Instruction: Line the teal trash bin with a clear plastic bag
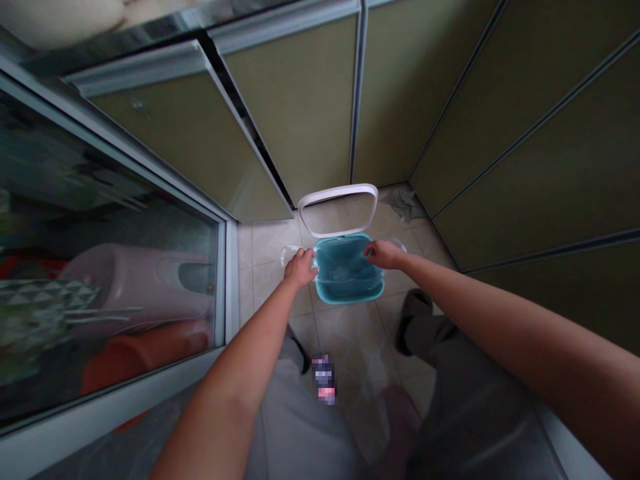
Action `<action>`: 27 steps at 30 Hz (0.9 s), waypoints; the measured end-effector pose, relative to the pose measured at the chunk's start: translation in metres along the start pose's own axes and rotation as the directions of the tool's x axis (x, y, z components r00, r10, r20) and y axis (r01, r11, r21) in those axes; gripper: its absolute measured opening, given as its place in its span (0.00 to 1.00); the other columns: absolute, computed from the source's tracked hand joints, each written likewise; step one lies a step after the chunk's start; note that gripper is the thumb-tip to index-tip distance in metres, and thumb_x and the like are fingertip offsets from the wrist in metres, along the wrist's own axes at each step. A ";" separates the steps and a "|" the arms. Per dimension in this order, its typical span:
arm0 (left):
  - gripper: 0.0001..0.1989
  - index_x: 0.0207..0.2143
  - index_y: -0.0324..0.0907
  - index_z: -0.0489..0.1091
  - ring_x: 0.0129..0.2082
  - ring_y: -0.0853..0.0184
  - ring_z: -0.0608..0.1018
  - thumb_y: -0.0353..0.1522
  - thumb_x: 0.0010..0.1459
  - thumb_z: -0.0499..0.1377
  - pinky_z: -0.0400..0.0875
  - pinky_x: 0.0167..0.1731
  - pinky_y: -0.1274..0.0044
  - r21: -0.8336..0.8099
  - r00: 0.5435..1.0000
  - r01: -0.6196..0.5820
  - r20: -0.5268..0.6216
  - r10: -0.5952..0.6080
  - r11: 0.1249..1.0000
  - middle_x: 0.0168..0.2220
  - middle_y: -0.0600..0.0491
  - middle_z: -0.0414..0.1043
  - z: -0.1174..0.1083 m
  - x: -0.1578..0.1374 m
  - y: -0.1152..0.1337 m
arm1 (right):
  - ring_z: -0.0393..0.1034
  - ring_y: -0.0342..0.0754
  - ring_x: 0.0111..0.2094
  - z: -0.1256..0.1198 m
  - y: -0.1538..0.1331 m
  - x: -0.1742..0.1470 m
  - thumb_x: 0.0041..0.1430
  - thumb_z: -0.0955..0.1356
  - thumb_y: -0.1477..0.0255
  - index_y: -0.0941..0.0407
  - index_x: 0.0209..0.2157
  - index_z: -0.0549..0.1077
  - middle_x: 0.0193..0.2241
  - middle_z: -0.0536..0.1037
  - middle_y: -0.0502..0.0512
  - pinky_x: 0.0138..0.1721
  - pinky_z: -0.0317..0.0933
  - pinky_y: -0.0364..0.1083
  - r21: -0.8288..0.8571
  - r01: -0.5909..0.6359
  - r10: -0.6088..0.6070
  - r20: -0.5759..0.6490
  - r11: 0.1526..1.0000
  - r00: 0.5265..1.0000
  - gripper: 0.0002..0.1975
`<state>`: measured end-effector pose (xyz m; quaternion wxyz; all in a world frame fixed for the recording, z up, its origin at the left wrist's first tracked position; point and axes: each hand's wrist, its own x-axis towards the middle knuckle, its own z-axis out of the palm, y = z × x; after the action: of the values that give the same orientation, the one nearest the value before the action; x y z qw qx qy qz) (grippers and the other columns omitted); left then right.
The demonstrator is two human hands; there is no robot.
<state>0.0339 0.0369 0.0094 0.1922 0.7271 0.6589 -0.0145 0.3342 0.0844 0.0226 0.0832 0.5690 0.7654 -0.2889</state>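
1. The blue bin stands upright, mouth up, on the tiled floor; the clock directions below are read from its middle.
2. At twelve o'clock, a white ring frame stands raised, its lower edge at the bin's far rim.
3. Clear plastic film lies within the bin and pokes out past the rim at nine o'clock.
4. The left hand is at nine o'clock, fingers bent and touching the film at the rim; whether they pinch it, I cannot tell.
5. The right hand is between two and three o'clock, fingers curled inward over the rim; I cannot tell whether film is caught between them.
6. Between one and two o'clock, a crumpled grey cloth lies on the floor against the cabinet.
7. Cabinet doors rise at eleven o'clock.
8. Well off at nine o'clock, an orange container shows behind a glass pane.
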 end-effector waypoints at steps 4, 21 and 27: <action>0.11 0.45 0.46 0.73 0.46 0.60 0.77 0.36 0.59 0.64 0.71 0.46 0.72 -0.013 0.997 -0.070 0.023 0.071 0.997 0.47 0.49 0.72 0.003 -0.012 -0.008 | 0.77 0.49 0.38 0.002 0.010 -0.017 0.59 0.71 0.73 0.54 0.43 0.83 0.37 0.84 0.53 0.40 0.65 0.42 0.016 0.131 -0.132 0.112 0.991 0.985 0.11; 0.08 0.42 0.47 0.78 0.44 0.61 0.79 0.34 0.63 0.61 0.70 0.40 0.74 0.039 0.969 -0.222 0.124 0.215 0.974 0.45 0.51 0.77 0.011 -0.060 -0.009 | 0.75 0.46 0.36 0.033 0.040 -0.054 0.52 0.74 0.76 0.54 0.39 0.82 0.36 0.83 0.51 0.36 0.61 0.41 0.018 0.212 -0.212 0.130 0.977 0.968 0.11; 0.08 0.42 0.47 0.76 0.43 0.62 0.79 0.30 0.61 0.59 0.68 0.37 0.75 0.082 0.966 -0.254 0.075 0.248 0.964 0.45 0.53 0.77 0.007 -0.069 -0.009 | 0.74 0.45 0.33 0.027 0.029 -0.056 0.53 0.72 0.77 0.55 0.31 0.80 0.31 0.82 0.50 0.32 0.58 0.41 -0.008 0.219 -0.215 0.145 0.976 0.966 0.04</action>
<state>0.0173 -0.0303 0.0195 0.1803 0.8118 0.5537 -0.0431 0.3744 0.0292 0.0154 0.1128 0.4585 0.8186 -0.3270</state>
